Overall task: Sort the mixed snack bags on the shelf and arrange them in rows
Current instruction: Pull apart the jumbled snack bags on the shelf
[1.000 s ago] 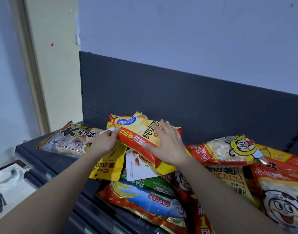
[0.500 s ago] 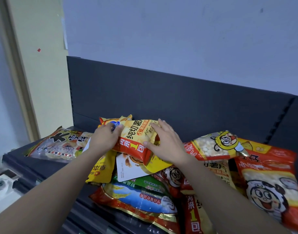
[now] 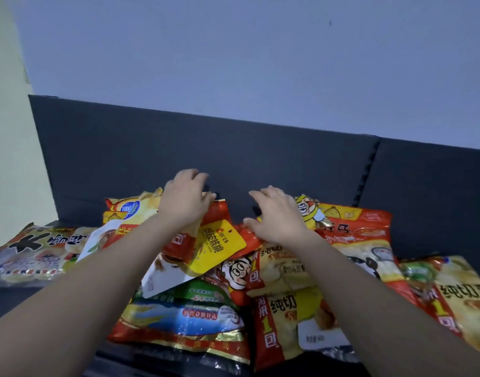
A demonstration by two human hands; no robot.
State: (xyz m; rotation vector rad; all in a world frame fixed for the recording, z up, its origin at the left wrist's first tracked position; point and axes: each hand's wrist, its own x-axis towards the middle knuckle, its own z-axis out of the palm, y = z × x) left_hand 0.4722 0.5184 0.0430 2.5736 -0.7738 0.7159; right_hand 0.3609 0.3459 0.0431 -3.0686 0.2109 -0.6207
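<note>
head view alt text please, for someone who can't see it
Two bare hands reach over a jumbled pile of snack bags on a dark shelf: the left hand lies on top of a yellow and red chip bag at the back, the right hand spread above the pile. A small yellow pouch lies between the forearms.

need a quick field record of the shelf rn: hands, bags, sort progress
progress: bags in one mixed overlapping pile, no rows yet
left hand: over red-yellow chip bag at the back, fingers curved down, grip unclear
right hand: fingers spread over pile middle, holds nothing
pile top: yellow pouch
front: blue-green bag
far left: black-lettered bag
right: red cartoon-face bag
shelf: dark back panel
</note>
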